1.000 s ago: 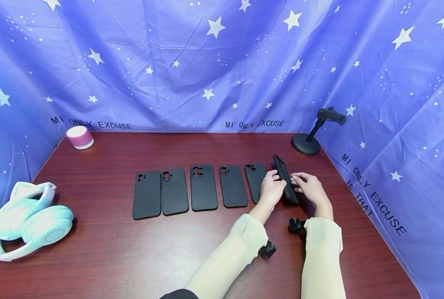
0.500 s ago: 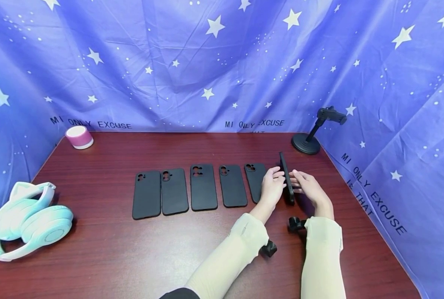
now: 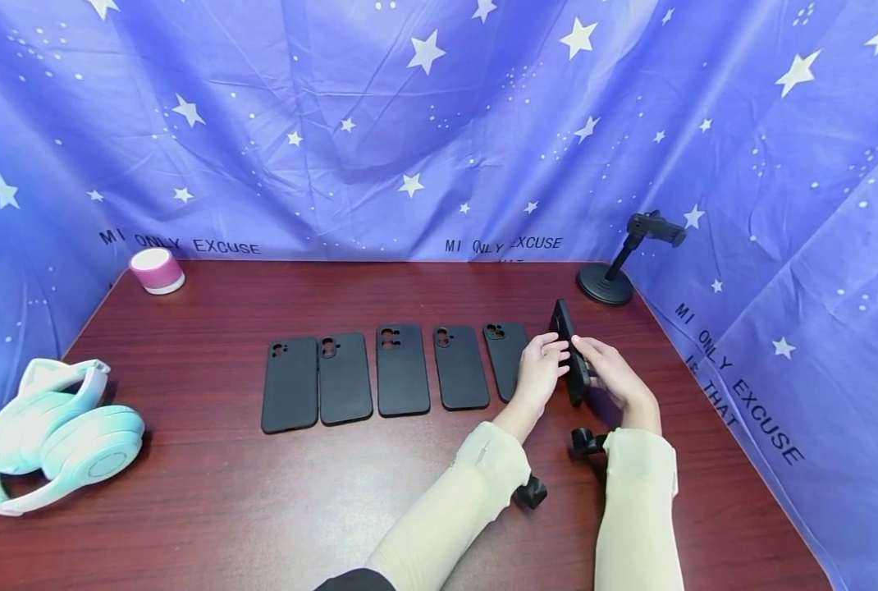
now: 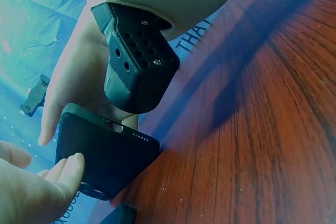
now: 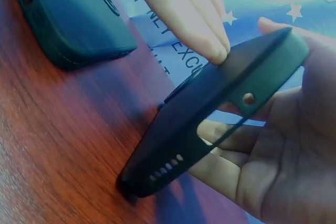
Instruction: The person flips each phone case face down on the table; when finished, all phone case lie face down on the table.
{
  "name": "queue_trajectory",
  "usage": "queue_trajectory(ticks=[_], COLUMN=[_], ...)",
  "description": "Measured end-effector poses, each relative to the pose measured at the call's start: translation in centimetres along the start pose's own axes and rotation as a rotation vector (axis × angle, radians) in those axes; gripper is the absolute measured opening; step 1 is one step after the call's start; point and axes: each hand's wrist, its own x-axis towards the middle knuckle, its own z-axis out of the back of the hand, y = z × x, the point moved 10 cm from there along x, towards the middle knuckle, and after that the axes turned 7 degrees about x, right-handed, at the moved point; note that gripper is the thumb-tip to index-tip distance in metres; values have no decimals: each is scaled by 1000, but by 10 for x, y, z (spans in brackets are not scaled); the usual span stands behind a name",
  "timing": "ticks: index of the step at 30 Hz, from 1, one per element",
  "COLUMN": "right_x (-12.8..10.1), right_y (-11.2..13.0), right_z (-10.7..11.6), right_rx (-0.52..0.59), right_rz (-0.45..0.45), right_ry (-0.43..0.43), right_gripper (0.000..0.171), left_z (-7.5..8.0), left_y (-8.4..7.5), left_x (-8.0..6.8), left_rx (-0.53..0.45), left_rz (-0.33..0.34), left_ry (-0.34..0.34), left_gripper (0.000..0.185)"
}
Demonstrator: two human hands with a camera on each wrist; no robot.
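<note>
A black phone case (image 3: pixel 576 381) stands tilted on its long edge at the table's right, between my two hands. Charging-port and speaker cutouts show along the short end of this phone case (image 5: pixel 194 100) in the right wrist view. My right hand (image 3: pixel 619 379) holds it, the thumb at the upper edge and the fingers reaching inside the hollow. My left hand (image 3: pixel 537 376) touches the outer back with fairly straight fingertips, also seen on the phone case (image 4: pixel 105 145) in the left wrist view. Left of my hands lies another black phone case (image 3: pixel 505 357), partly hidden by the left hand.
Several more black phone cases, such as the leftmost case (image 3: pixel 290 386), lie in a row on the red-brown table (image 3: pixel 225 501). A black phone stand (image 3: pixel 605 284) is at the back right. Pale headphones (image 3: pixel 62 439) lie at left, and a pink-and-white roll (image 3: pixel 157 272) sits back left.
The phone case has swung from leaning left to nearly upright, then turned slightly. My right thumb has come onto its upper edge. The row of cases has stayed put.
</note>
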Motion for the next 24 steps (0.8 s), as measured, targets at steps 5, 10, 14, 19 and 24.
queue_trajectory(ticks=[5, 10, 14, 19, 24], right_x=[-2, -5, -7, -8, -7], right_y=[2, 5, 7, 5, -2], right_z=[1, 8, 14, 24, 38], right_rx=[64, 166, 198, 240, 115], right_rz=[7, 45, 95, 128, 108], right_ry=[-12, -38, -66, -138, -272], right_gripper=[63, 56, 54, 47, 43], left_z=[4, 9, 9, 7, 6], left_y=[4, 9, 11, 12, 11], left_x=[0, -1, -2, -3, -5], left_rx=[21, 181, 317, 378, 415], left_rz=[26, 70, 91, 109, 116], left_ry=[-15, -55, -59, -49, -45], left_gripper=[35, 38, 39, 39, 38])
